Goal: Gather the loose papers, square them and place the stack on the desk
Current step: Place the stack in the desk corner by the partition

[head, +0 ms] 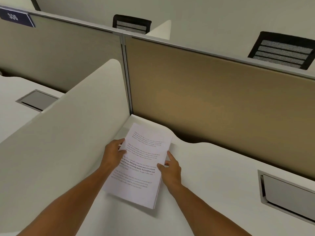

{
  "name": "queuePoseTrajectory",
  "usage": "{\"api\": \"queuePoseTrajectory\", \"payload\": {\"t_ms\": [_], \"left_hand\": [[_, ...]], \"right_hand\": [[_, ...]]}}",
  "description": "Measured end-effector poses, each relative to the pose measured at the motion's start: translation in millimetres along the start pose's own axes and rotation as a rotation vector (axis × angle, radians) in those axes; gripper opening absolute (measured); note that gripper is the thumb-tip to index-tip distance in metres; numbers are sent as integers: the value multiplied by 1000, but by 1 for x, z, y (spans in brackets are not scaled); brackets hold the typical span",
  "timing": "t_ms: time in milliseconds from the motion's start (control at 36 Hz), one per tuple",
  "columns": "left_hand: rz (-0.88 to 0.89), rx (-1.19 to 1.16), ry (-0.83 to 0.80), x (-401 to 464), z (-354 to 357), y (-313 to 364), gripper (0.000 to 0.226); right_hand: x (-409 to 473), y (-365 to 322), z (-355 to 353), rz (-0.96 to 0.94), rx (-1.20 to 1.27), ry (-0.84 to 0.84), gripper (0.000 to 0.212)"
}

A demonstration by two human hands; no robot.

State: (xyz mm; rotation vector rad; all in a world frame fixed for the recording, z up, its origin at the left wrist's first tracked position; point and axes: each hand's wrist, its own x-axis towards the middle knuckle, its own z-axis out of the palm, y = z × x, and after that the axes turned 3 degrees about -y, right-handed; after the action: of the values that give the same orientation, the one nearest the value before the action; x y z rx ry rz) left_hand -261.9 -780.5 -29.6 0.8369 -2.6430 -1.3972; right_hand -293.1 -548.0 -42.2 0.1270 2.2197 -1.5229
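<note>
We hold the paper stack over the desk near its back-left corner: left hand pinches its left edge, right hand its right. Likely risk: right-edge sheets look fanned and may slip apart on release.

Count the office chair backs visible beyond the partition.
2. One chair back rises behind the partition near top centre; the other chair back is at far right. More may be hidden.
</note>
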Motion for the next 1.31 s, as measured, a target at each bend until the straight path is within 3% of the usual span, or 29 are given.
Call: {"api": "queuePoseTrajectory", "payload": {"t_ms": [389,611,806,917,1056,1194,1306], "left_hand": [[-2,81,-11,66,6,-21,52],[-46,110,-15,71,13,-35,53],[-42,152,-53,70,15,-31,52],[-77,132,-49,69,19,-31,38],[-107,167,-31,68,23,-30,28],[-16,502,-94,57,24,-23,37],[-59,540,-176,40,19,-15,61]], "right_hand": [[47,-4,29,51,-21,5,73],[55,-1,22,82,-201,9,69],[55,-3,17,99,-348,54,35],[52,-3,17,101,-516,52,42],[50,-2,17,96,-550,58,51],[45,-5,15,128,-510,48,57],[34,-14,3,137,-559,-7,55]]}}
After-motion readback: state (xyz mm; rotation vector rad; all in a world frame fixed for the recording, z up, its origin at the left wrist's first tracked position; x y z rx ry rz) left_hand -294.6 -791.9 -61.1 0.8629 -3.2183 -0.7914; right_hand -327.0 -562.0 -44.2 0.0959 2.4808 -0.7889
